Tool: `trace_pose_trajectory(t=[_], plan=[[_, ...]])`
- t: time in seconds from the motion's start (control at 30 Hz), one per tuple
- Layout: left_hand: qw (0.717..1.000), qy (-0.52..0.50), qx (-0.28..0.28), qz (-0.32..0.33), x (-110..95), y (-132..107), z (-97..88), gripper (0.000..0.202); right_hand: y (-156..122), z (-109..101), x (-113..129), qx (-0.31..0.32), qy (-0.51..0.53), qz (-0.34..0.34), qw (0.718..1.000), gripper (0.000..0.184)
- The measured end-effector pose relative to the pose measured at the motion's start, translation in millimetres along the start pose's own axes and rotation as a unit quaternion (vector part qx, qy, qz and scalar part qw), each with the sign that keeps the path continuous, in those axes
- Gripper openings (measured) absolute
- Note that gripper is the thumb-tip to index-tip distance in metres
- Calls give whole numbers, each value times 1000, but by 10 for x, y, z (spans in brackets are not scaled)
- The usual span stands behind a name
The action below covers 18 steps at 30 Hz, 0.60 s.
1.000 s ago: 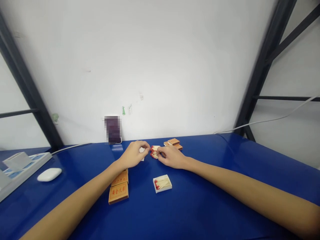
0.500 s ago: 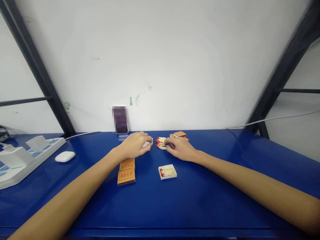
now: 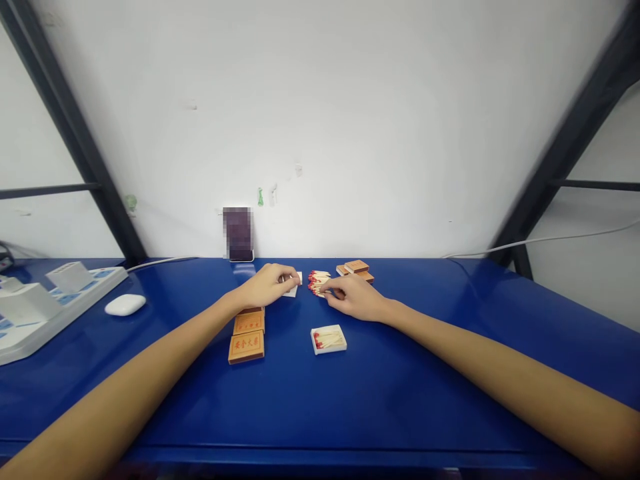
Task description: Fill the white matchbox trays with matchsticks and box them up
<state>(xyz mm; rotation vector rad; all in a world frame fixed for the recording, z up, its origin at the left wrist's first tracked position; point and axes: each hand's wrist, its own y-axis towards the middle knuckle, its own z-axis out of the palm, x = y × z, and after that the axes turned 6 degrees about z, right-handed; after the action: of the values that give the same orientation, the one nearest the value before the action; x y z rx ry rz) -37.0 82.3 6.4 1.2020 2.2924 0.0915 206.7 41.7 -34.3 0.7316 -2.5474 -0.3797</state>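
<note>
My left hand (image 3: 265,285) is closed on a small white matchbox tray (image 3: 291,292), largely covered by the fingers. Just right of it lies a pile of red-tipped matches (image 3: 318,277) on the blue table (image 3: 380,393). The fingertips of my right hand (image 3: 357,297) are pinched on matches at the near side of this pile; how many they grip is not visible. Nearer to me stands a second white tray (image 3: 329,339) with several matches in it. Orange matchboxes (image 3: 247,345) lie in a row under and in front of my left wrist.
More matchboxes (image 3: 357,267) are piled behind my right hand. A phone (image 3: 239,233) leans on the wall at the back. On the left are a white power strip (image 3: 75,317) with plugs and a white rounded case (image 3: 125,305). Dark metal posts (image 3: 545,147) flank the table.
My right fingers have shifted to the near edge of the match pile and pinch there. My left hand has lowered the tray slightly, showing more of it. The view has shifted a little.
</note>
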Motion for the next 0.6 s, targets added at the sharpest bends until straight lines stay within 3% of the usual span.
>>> trace_pose_trajectory(t=[0.6], plan=[[1000,4,28,3,-17,0,12,32,5,34,-40,4,12,0,1000,16]])
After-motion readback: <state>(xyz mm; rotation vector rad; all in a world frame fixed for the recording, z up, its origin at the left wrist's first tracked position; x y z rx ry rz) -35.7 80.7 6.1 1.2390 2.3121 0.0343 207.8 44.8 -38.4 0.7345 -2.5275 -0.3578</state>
